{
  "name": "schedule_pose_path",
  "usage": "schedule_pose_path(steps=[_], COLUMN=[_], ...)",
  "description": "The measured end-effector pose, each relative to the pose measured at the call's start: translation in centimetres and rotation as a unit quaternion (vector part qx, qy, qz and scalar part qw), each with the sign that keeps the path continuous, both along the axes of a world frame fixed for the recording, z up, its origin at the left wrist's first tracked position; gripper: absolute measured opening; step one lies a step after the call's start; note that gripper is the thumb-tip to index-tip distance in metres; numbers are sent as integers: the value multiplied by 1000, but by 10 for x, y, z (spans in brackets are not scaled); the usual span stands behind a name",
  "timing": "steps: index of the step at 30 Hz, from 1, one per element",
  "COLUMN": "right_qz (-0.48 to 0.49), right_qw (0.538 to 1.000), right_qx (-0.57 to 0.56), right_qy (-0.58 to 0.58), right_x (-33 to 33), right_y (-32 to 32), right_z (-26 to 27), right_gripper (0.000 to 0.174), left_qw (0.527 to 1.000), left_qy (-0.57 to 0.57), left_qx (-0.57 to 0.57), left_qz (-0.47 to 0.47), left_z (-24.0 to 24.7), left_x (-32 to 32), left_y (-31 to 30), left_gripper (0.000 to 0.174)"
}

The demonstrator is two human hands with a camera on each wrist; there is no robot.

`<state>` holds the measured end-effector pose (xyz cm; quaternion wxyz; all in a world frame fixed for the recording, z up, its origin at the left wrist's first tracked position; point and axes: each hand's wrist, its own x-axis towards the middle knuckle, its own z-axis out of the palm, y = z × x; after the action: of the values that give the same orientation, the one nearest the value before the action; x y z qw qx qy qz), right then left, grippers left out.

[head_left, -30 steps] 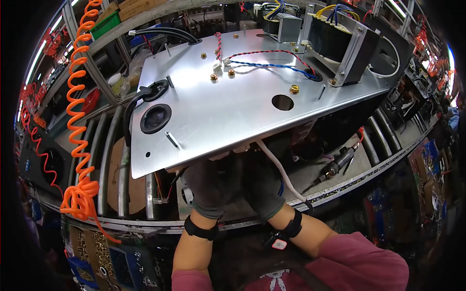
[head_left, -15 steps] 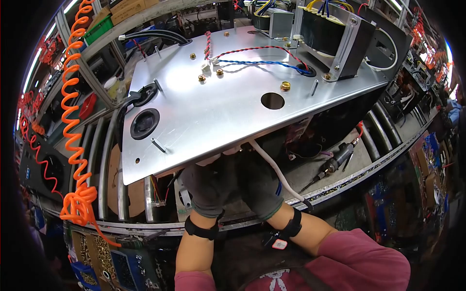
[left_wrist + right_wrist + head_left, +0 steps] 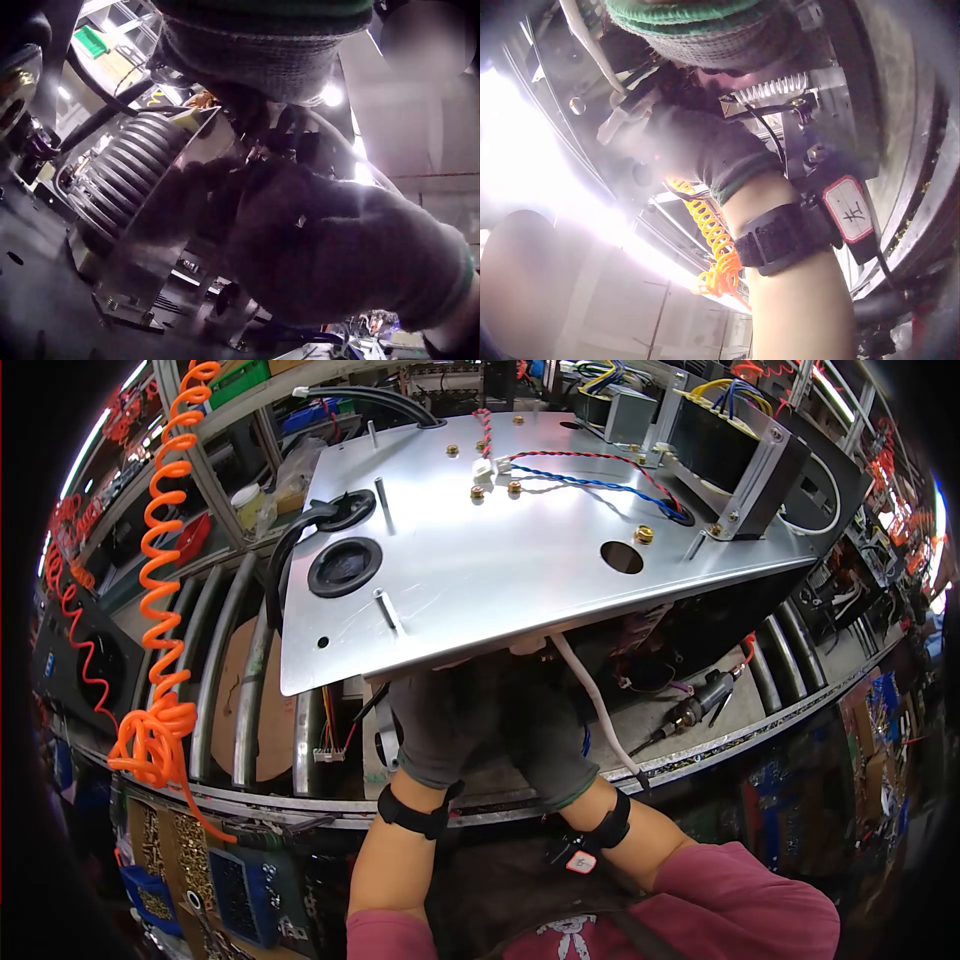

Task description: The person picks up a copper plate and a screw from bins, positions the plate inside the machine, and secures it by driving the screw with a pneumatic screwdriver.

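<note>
Both hands wear dark grey gloves and reach side by side under the front edge of a shiny metal panel (image 3: 480,575). My left hand (image 3: 430,730) and right hand (image 3: 545,750) have their fingertips hidden by the panel in the head view. In the left wrist view the right hand (image 3: 337,251) bends toward small dark parts beside a black ribbed coil (image 3: 139,165). The right wrist view has the left hand (image 3: 705,146) close to a pale connector (image 3: 619,124); I cannot tell what the fingers hold. A white cable (image 3: 592,685) hangs right of the hands.
A power screwdriver (image 3: 695,708) lies on the bench at right. Transformers (image 3: 715,445) and twisted wires (image 3: 600,480) sit on the panel. Steel rollers (image 3: 222,670) run beneath at left, where an orange coiled hose (image 3: 162,580) hangs. Screw bins (image 3: 205,855) stand at front left.
The head view has shifted, so the panel sits farther right and higher than half a second ago. Both hands stay under its front edge, close together.
</note>
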<state>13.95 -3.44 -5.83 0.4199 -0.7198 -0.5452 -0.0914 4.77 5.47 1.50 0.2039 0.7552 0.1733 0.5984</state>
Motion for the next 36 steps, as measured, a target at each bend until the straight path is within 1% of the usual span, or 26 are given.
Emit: schedule_pose_path(steps=[2, 3, 4, 5, 6, 8, 9, 11, 14, 15, 16, 17, 18, 20, 21, 23, 24, 26, 27, 29, 30, 31, 32, 33, 35, 36], right_qz=[13, 15, 82, 144, 144, 124, 122, 126, 157, 156, 191, 221, 222, 211, 211, 251, 249, 190, 190, 226, 224, 191, 142, 141, 166, 179], right_qw=[997, 997, 965, 892, 894, 841, 844, 877, 897, 899, 808, 689, 691, 565, 566, 542, 542, 618, 618, 571, 571, 779, 923, 923, 877, 850], right_qx=[46, 43, 35, 25, 22, 62, 61, 71, 105, 106, 153, 195, 196, 188, 188, 167, 168, 149, 149, 179, 180, 118, 45, 45, 97, 123], right_qy=[60, 56, 246, 427, 423, 523, 518, 459, 399, 394, 537, 662, 659, 775, 775, 784, 785, 748, 748, 768, 769, 586, 355, 354, 440, 481], right_x=[0, 1, 4, 5, 6, 4, 6, 10, -2, -5, -9, -10, -11, -13, -11, -10, -11, -17, -16, -16, -14, -8, -4, -1, -1, -2], right_y=[3, 2, 3, 3, 0, -4, -4, 1, -1, 0, 1, 2, 1, -1, -1, -2, -3, -6, -5, -5, -7, -8, -8, -9, -3, 1], right_z=[2, -3, -7, -10, -13, -6, -13, -19, 5, 9, 12, 17, 23, 37, 38, 40, 42, 51, 52, 52, 41, 21, 12, 4, -1, -4], right_gripper=[34, 34, 38, 43, 43, 43, 43, 43, 39, 39, 38, 37, 37, 37, 37, 41, 41, 44, 44, 46, 46, 49, 52, 52, 52, 52], left_qw=[999, 999, 997, 997, 995, 991, 988, 984, 997, 998, 997, 995, 995, 986, 986, 992, 992, 987, 987, 976, 976, 977, 978, 978, 946, 947], left_qy=[-30, 3, 36, 31, 22, 8, 1, -12, 30, 26, 49, 73, 70, 151, 150, 58, 59, 125, 125, 7, 8, 10, 10, 10, -37, -36], left_qx=[-7, -24, -39, -40, -63, -86, -114, -141, -36, -35, -24, -13, -11, -33, -33, -37, -38, -23, -24, -92, -93, -107, -120, -120, -215, -214], left_qz=[-11, -37, -63, -62, -78, -98, -101, -109, -53, -56, -60, -63, -63, -58, -58, -101, -103, -99, -100, -195, -197, -184, -170, -171, -239, -239], left_z=[5, 7, 8, 8, 8, 3, -4, -5, -6, -6, -4, -3, -5, -9, -11, -15, -15, -10, -8, -5, -6, -8, -8, -4, 6, 5], left_x=[-1, -4, -5, -6, -5, -4, -3, -1, -3, -4, -6, -8, -11, -15, -15, -14, -16, -22, -20, -15, -14, -12, -11, -8, -3, -5], left_y=[3, 5, 7, 8, 7, 7, 6, 7, 14, 16, 17, 19, 20, 22, 22, 22, 21, 20, 19, 17, 16, 16, 16, 13, 6, 6], left_gripper=[26, 25, 24, 24, 24, 24, 24, 25, 29, 29, 30, 32, 32, 34, 34, 37, 37, 38, 38, 35, 35, 33, 31, 31, 23, 23])
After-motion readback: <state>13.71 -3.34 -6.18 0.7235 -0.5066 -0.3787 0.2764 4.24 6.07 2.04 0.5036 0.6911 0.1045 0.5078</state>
